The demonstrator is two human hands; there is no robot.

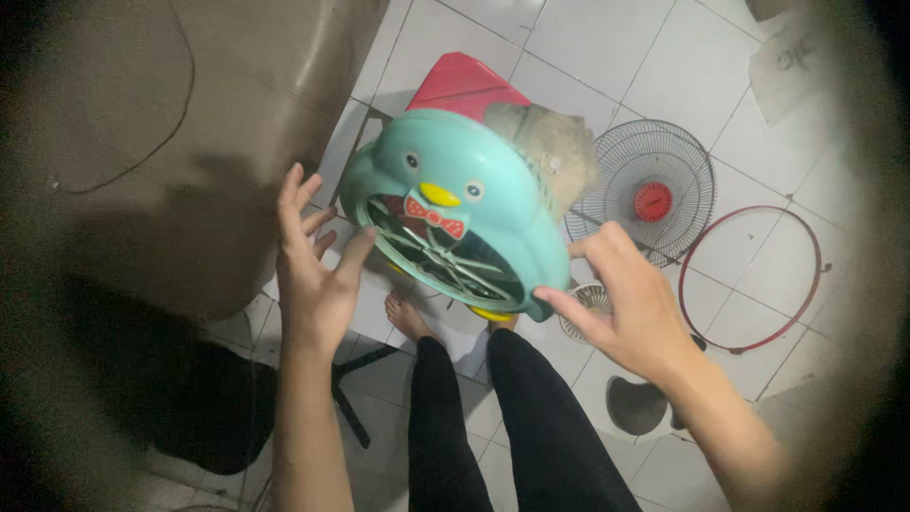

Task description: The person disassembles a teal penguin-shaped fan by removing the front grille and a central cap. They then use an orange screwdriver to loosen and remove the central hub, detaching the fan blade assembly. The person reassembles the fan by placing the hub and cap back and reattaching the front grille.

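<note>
A teal penguin-shaped fan body [455, 180] with a yellow beak, a red bow tie and a wire grille in its belly is tilted in front of me. My left hand [311, 261] is spread, its thumb touching the fan's left rim. Fingers of my right hand [630, 303] grip the lower right rim. A dusty grey motor housing [555, 142] sticks out behind the fan. My legs in black trousers and bare feet are below it.
A round wire fan guard with a red centre cap [652, 190] lies on the white tile floor, beside a red ring [754, 280]. A red stool [464, 85] stands behind the fan. A brown cushioned seat [180, 123] fills the left.
</note>
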